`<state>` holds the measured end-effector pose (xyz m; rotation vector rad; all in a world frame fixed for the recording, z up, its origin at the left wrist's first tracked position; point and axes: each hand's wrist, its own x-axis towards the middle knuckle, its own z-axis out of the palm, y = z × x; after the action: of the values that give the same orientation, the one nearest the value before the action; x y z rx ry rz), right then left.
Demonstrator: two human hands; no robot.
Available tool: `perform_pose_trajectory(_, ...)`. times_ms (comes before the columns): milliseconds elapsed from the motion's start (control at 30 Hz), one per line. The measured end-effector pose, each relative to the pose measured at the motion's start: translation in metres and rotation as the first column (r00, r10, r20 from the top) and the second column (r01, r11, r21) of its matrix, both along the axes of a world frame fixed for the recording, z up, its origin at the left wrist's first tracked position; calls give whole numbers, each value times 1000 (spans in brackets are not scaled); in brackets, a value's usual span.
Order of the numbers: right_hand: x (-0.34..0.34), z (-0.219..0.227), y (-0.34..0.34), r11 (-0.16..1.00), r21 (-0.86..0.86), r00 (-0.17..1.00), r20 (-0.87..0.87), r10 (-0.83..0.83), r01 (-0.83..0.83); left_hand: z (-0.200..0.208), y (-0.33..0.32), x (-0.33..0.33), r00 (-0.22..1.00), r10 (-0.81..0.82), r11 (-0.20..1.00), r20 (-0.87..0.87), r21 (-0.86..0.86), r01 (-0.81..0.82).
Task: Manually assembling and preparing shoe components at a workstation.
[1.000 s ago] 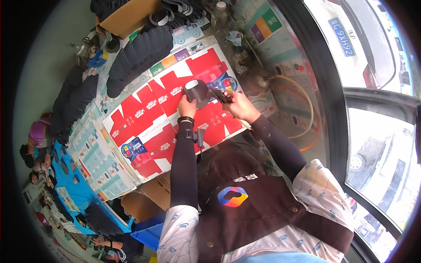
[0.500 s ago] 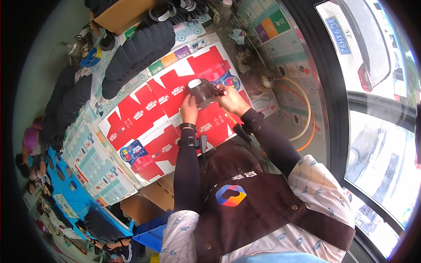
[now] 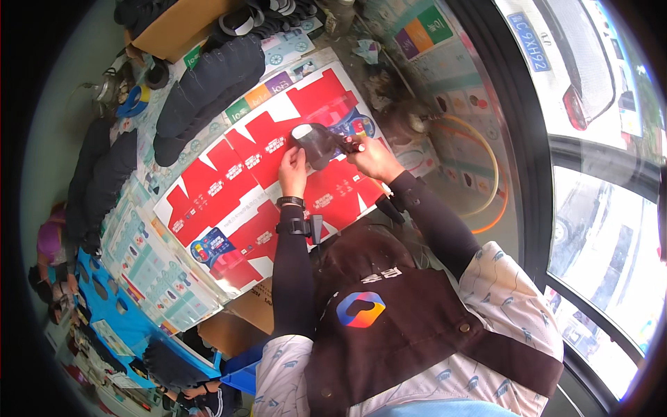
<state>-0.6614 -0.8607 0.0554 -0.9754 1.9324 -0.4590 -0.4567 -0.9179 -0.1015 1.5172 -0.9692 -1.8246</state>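
Although its far side merges with the tool's tip, the dark piece [image 3: 320, 147] shows above the red sheet [image 3: 243, 187], a pale patch at its upper left. The hands are near each other but apart: the left hand [image 3: 293, 170] grips the piece by its near left edge, the fingers on its far face hidden, while the right hand [image 3: 376, 158] is closed around a dark tool [image 3: 351, 144] with red parts, most of its handle covered by the fist. Whether the tool's tip touches the piece cannot be told.

Beyond lies a row of black pieces [image 3: 208, 90], overlapping so that most show only in part. The top edge cuts off a cardboard box [image 3: 167, 35]. At lower left, the blue bin [image 3: 241, 376] is partly hidden by the left sleeve [image 3: 292, 299], and a co-worker in purple [image 3: 49, 240] is small and blurred near the dark rim.
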Motion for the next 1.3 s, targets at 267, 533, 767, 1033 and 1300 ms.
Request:
perform_pose_trajectory(267, -12, 4, 1, 994, -46, 988, -124, 94, -100, 9, 0, -10, 993, -54, 989, 109, -134, 69)
perform_pose_trajectory(533, -14, 13, 5, 993, -83, 988, -137, 71, -83, 16, -5, -24, 955, -99, 961, 280, -222, 164)
perform_pose_trajectory(767, -9, 9, 14, 991, -41, 992, -15, 124, -124, -1, -5, -16, 931, -50, 962, 361, -233, 142)
perform_pose_trajectory(1033, -11, 11, 4, 973, 1, 973, -6, 231, -231, -9, -16, -2, 990, -23, 999, 139, -32, 28)
perform_pose_trajectory(1300, -11, 8, 8, 989, 19, 989, 45, 143, -144, 1, -19, 1, 994, -23, 1000, 110, 23, 21)
